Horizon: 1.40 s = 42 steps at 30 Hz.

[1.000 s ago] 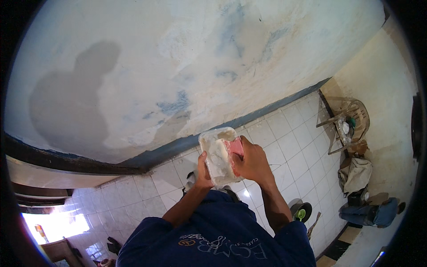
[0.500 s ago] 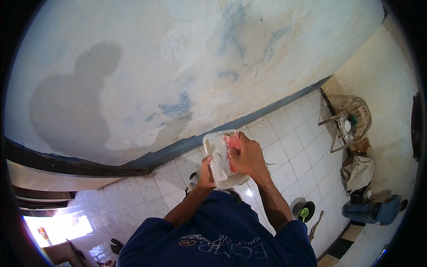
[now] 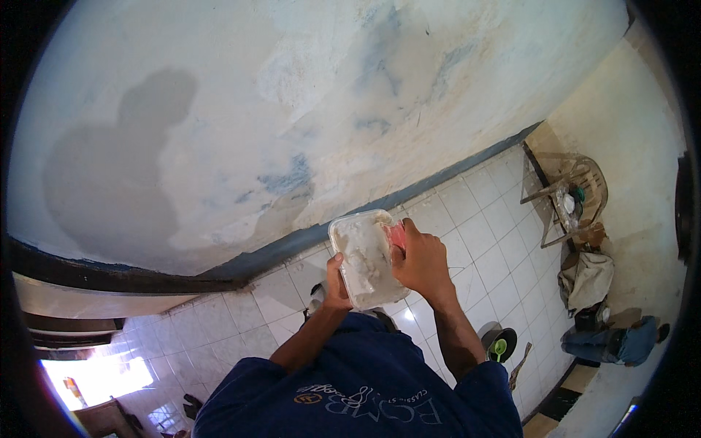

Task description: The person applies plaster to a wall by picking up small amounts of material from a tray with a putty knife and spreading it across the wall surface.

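My left hand [image 3: 336, 285] grips the near left side of a rectangular clear plastic tub [image 3: 334, 237], thumb over its rim. White paste [image 3: 361, 252], lumpy and smeared, covers the inside of the tub. In my right hand [image 3: 423, 255] is a flat red putty spreader [image 3: 395, 234], pinched between thumb and fingers at the tub's right rim. Most of the spreader is hidden by the hand. Ahead stands a patchy wall [image 3: 241, 109] with whitish coating and bluish bare spots.
A worn plastic chair [image 3: 588, 186] holding small items stands by the right wall. Near it lie a beige sack [image 3: 588, 281] and a dark bowl [image 3: 499, 343] with a green scoop [image 3: 500, 349]. At the far right is another person [image 3: 621, 343]. White tiles [image 3: 475, 226] cover the floor.
My right hand has moved right with the red spreader, from over the paste to the tub's right rim. More of the paste shows now. My left hand keeps its hold.
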Each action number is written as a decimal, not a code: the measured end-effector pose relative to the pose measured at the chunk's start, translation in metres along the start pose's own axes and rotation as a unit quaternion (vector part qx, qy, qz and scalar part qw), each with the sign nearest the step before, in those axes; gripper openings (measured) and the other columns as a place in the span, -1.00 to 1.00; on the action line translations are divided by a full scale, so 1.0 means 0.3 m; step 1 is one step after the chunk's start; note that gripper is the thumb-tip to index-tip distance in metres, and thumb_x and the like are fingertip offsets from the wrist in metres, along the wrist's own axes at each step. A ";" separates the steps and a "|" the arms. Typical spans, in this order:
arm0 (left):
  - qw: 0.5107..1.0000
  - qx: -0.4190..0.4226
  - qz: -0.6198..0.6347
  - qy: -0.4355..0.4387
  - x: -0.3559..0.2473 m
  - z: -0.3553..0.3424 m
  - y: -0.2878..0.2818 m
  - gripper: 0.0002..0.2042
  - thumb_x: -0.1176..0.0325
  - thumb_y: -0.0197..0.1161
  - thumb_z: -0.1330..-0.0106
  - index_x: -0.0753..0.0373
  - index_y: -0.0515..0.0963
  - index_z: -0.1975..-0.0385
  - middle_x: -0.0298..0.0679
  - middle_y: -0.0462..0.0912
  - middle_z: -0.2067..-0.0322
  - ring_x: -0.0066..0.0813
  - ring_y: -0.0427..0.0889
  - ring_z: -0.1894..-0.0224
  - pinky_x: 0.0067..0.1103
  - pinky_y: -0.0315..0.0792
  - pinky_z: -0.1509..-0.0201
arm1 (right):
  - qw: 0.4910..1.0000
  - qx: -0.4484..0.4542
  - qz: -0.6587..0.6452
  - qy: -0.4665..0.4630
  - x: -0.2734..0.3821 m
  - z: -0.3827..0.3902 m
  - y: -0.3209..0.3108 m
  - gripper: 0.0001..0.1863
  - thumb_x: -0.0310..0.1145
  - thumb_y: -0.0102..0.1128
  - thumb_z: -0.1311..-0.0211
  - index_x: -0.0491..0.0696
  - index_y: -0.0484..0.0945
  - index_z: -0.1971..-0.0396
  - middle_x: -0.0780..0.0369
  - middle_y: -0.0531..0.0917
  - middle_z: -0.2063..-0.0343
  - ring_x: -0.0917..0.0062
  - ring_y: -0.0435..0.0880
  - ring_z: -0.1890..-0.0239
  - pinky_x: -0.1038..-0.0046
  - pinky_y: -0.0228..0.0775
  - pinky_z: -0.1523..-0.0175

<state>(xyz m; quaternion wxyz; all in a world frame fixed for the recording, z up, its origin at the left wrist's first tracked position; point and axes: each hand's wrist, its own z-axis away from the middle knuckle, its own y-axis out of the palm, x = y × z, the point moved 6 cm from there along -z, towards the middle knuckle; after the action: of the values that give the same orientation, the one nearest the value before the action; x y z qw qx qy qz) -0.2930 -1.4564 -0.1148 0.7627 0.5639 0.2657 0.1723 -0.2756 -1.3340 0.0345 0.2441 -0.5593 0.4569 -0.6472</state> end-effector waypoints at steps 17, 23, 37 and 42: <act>0.999 0.007 -0.029 0.021 0.000 -0.026 0.025 -0.22 -0.19 0.03 -0.22 0.19 0.16 -0.36 -0.07 0.33 -0.27 -0.11 0.37 -0.27 -0.20 0.22 -0.38 | 0.998 0.039 -0.051 -0.026 0.052 0.003 0.017 -0.55 -0.38 0.20 0.03 -0.36 0.42 0.14 -0.11 0.60 0.57 -0.04 0.64 0.42 0.09 0.46 0.30; 1.000 0.001 -0.025 -0.006 0.009 -0.046 0.012 -0.23 -0.16 0.07 -0.19 0.19 0.19 -0.34 -0.06 0.39 -0.21 -0.11 0.39 -0.25 -0.22 0.24 -0.36 | 0.997 0.047 -0.035 -0.047 0.058 -0.006 0.061 -0.52 -0.39 0.19 0.02 -0.36 0.41 0.08 -0.11 0.60 0.56 -0.02 0.63 0.45 0.09 0.45 0.31; 0.998 0.011 -0.063 0.020 0.004 -0.056 0.067 -0.17 -0.20 0.07 -0.16 0.17 0.13 -0.38 -0.07 0.33 -0.27 -0.10 0.38 -0.27 -0.21 0.25 -0.36 | 0.983 -0.037 -0.175 0.038 -0.018 -0.008 -0.021 -0.65 -0.40 0.18 0.02 -0.25 0.43 0.21 -0.11 0.60 0.55 -0.07 0.63 0.41 0.04 0.46 0.26; 0.997 -0.005 -0.075 0.021 -0.004 -0.054 0.103 -0.17 -0.20 0.06 -0.18 0.18 0.12 -0.38 -0.06 0.33 -0.27 -0.09 0.38 -0.27 -0.21 0.25 -0.36 | 0.995 -0.061 -0.068 0.028 0.013 0.004 -0.121 -0.71 -0.41 0.21 0.03 -0.21 0.45 0.29 -0.06 0.61 0.54 -0.01 0.65 0.43 0.18 0.48 0.34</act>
<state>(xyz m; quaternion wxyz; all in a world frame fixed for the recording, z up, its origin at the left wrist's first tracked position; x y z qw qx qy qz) -0.3025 -1.4352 -0.0888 0.7703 0.5349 0.3224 0.1284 -0.2684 -1.3207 0.0677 0.1517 -0.5848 0.4629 -0.6486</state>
